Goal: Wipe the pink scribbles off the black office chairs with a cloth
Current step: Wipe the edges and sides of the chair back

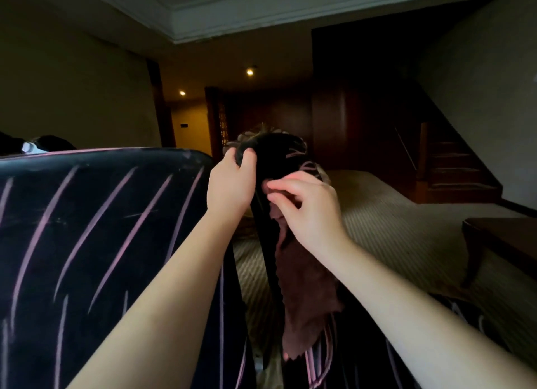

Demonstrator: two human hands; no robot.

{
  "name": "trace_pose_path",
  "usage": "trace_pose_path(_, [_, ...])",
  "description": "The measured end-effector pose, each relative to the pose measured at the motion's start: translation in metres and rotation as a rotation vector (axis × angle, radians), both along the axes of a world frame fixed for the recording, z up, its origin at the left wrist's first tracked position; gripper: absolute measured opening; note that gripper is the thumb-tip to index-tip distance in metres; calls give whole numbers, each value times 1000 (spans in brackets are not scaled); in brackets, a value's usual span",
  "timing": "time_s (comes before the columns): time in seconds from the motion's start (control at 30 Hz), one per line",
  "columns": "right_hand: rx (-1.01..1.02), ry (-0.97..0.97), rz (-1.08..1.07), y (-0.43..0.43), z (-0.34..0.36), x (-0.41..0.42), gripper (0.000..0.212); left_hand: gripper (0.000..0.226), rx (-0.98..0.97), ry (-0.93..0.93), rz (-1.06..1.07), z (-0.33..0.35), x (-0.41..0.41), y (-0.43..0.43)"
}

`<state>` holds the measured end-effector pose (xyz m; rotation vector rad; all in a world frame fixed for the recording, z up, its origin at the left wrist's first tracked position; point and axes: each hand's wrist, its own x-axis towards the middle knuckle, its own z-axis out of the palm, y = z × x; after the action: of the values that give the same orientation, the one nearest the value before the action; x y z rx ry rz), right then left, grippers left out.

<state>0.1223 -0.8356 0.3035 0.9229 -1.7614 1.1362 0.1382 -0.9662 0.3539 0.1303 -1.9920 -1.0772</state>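
On the left, a broad black upholstered office chair back [101, 229] fills the view. Long slanting pink chalk-like scribbles [136, 217] run from its top edge down across its face, none of them wiped yet. Its seat and base are cut off below.

Just past that chair's right top corner, the left hand [232, 182] grips the top edge of a second black chair [279, 150], which is seen almost edge-on. The fingers curl over the rim, with the thumb on the near side. A few pink strokes show near this chair's top and more low down. Its main face is turned away, so I cannot tell how much marking it carries.

The right hand [308, 208] is at this chair's upper right side. Its fingers are curled together, pinching the bunched upper end of a brown soft cloth [308, 287] against the upholstery. The rest of the cloth hangs limp along the chair's right edge.

The cloth looks light and floppy and would likely fold over itself. Balling it into a pad under the fingertips should probably give firmer rubbing than holding it by one end. The chair back looks padded but stiff enough to brace by its top edge, as the left hand is doing.

On the right lie striped beige carpet [392, 214], a dark wooden table [502, 243] cut off by the frame, and a wooden staircase [456, 167] deep in shadow.
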Motion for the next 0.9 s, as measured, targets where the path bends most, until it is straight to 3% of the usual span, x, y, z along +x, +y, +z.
trace_pose_path(0.33, [99, 190, -162, 0, -47, -12, 16, 40, -46, 3, 2, -1, -3, -6])
trace_pose_path(0.5, [-58, 98, -23, -7, -4, -14, 15, 35, -35, 30, 8, 0, -4, -1])
trace_pose_path(0.77, [72, -121, -44, 14, -40, -18, 6, 21, -37, 19, 12, 0, 0, 1])
trace_pose_path(0.9, [127, -224, -28, 28, -20, -20, 13, 21, -41, 41, 6, 1, 1, 4])
